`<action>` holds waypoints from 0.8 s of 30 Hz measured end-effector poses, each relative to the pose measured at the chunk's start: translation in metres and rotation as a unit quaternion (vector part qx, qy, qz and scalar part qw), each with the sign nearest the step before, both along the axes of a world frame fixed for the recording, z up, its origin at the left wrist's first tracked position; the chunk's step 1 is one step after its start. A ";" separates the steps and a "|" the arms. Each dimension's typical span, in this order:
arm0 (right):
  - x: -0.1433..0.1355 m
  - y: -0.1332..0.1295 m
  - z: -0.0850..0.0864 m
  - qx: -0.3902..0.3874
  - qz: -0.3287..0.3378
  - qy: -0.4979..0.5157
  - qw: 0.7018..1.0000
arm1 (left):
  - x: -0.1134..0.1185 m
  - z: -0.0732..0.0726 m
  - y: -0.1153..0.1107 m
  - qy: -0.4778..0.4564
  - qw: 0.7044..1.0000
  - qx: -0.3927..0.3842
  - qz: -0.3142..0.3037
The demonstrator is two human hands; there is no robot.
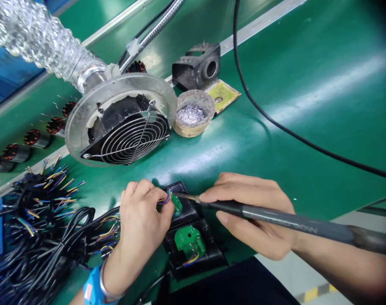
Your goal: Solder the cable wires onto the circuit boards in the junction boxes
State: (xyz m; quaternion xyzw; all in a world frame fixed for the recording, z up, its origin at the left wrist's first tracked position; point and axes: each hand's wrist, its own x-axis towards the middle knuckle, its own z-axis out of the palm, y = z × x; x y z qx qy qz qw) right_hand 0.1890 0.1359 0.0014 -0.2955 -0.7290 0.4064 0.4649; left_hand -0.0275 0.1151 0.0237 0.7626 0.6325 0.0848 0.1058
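My right hand (255,212) grips a grey soldering iron (285,220) like a pen, its tip against the upper green circuit board (176,205). Pinched between thumb and forefinger of my left hand (145,218) are thin coloured wires (163,200), whose ends meet that board near the iron's tip. The board sits in a black holder (189,210). Just below it, a second green circuit board (189,241) with several coloured wires rests in another black holder (212,250). My fingers partly hide the joint on the upper board.
A fume extractor fan (132,137) on a clear duct hangs at upper left. Behind are a bowl of solder (193,120), an iron stand (197,67) and a yellow sponge (223,96). Black cables (53,250) pile at left; copper-wound stators (37,137) line the back. A black cord (291,134) crosses at right.
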 end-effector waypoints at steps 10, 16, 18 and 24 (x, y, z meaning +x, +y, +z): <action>0.010 -0.001 0.021 0.014 -0.053 -0.009 0.998 | 0.000 0.000 0.002 -0.006 1.000 0.002 0.000; 0.009 -0.011 0.022 0.034 -0.103 -0.021 0.994 | -0.001 0.002 0.000 -0.006 1.000 -0.001 -0.001; 0.004 -0.015 0.018 0.040 -0.120 -0.013 0.992 | -0.001 0.002 0.000 -0.005 1.000 -0.004 -0.002; -0.016 -0.025 0.001 0.024 -0.177 0.038 0.983 | 0.000 0.001 0.002 0.009 1.000 -0.008 -0.008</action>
